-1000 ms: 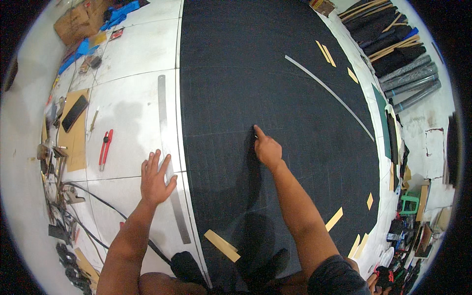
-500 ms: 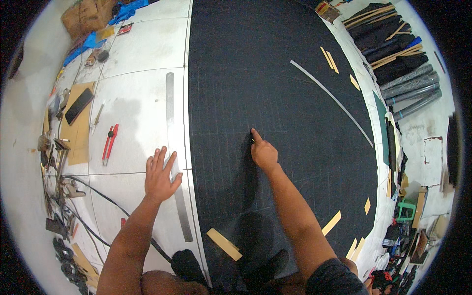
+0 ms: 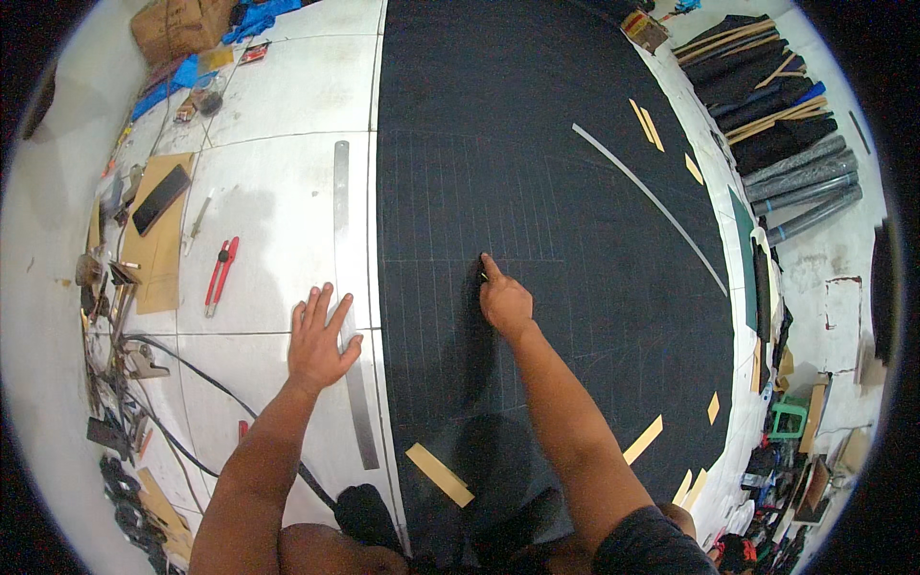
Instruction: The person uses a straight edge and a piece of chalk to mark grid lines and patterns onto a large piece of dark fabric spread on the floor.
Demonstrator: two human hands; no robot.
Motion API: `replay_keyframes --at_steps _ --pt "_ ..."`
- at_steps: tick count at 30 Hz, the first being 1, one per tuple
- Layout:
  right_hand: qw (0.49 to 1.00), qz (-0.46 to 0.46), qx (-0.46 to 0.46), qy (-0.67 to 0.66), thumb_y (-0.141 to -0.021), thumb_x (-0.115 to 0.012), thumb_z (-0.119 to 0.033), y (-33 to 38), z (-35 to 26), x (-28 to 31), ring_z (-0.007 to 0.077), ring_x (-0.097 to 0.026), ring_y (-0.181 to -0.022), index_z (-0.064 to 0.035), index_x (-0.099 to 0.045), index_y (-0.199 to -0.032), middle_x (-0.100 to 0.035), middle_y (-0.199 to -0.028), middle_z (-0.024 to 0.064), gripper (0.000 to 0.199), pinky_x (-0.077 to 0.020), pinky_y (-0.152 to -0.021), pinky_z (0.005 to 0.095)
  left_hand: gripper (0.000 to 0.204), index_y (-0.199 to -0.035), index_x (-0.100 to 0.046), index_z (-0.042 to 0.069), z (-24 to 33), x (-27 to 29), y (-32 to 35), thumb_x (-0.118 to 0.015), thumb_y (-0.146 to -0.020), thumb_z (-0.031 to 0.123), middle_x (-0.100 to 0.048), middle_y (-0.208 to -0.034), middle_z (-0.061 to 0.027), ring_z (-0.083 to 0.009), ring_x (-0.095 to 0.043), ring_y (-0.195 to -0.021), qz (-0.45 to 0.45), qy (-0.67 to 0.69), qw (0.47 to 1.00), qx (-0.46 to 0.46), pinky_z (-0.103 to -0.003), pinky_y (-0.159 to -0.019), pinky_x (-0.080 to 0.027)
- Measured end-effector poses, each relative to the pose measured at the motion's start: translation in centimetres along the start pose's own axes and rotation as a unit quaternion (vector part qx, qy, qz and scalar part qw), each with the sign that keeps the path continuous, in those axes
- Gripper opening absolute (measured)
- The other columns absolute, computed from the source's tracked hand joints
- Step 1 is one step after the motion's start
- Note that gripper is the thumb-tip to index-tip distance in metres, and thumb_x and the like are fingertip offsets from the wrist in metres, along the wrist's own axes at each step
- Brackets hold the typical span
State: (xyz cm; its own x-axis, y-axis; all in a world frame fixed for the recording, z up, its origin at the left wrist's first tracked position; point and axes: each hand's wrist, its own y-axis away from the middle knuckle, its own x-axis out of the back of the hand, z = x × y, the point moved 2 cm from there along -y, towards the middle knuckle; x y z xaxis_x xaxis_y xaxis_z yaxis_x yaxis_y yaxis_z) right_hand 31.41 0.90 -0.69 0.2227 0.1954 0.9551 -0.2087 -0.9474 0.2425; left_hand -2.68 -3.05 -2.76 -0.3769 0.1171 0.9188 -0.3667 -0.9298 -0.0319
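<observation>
A large black sheet [image 3: 537,144] marked with faint grid lines lies flat on the white floor. My right hand [image 3: 503,299] rests on it near the middle, fingers pinched on a small marking tool whose tip touches the sheet. My left hand [image 3: 318,337] lies flat with fingers spread on the white floor tile, its fingertips beside a long metal ruler [image 3: 347,287] that runs along the sheet's left edge. Several tan tape strips [image 3: 439,473] sit at the sheet's edges.
Red-handled pliers [image 3: 220,276] lie on the tile to the left. A phone on cardboard [image 3: 159,199], tools and a black cable [image 3: 182,383] line the left rim. A second long metal strip [image 3: 652,201] lies on the sheet. Rolled dark material [image 3: 795,182] is stacked at right.
My right hand has shifted slightly along the sheet with the marker. The view has tilted a little; my left hand stays flat by the ruler.
</observation>
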Motion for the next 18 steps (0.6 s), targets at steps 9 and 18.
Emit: replay_keyframes --at_steps 9,18 --pt "0.999 -0.013 0.041 0.021 -0.096 -0.051 -0.023 0.1 -2.2 0.5 0.0394 -0.07 -0.096 -0.0189 -0.044 -0.149 -0.072 -0.104 0.0198 0.053 -0.0551 -0.086 0.0507 0.072 -0.154 -0.041 0.016 -0.2 0.4 0.1 -0.063 -0.089 0.04 -0.026 -0.162 -0.0192 -0.0344 -0.021 -0.152 -0.025 -0.026 0.999 0.023 -0.053 -0.123 -0.013" --pt "0.998 -0.008 0.054 0.029 -0.097 -0.048 -0.024 -0.5 -2.9 -0.3 0.0383 -0.071 -0.093 -0.0201 -0.046 -0.148 -0.072 -0.102 0.0212 0.052 -0.0565 -0.082 0.051 0.073 -0.152 -0.043 0.014 -0.2 0.3 0.1 -0.066 -0.087 0.038 -0.028 -0.161 -0.0226 -0.0394 -0.023 -0.151 -0.019 -0.01 1.0 0.019 -0.056 -0.122 -0.016"
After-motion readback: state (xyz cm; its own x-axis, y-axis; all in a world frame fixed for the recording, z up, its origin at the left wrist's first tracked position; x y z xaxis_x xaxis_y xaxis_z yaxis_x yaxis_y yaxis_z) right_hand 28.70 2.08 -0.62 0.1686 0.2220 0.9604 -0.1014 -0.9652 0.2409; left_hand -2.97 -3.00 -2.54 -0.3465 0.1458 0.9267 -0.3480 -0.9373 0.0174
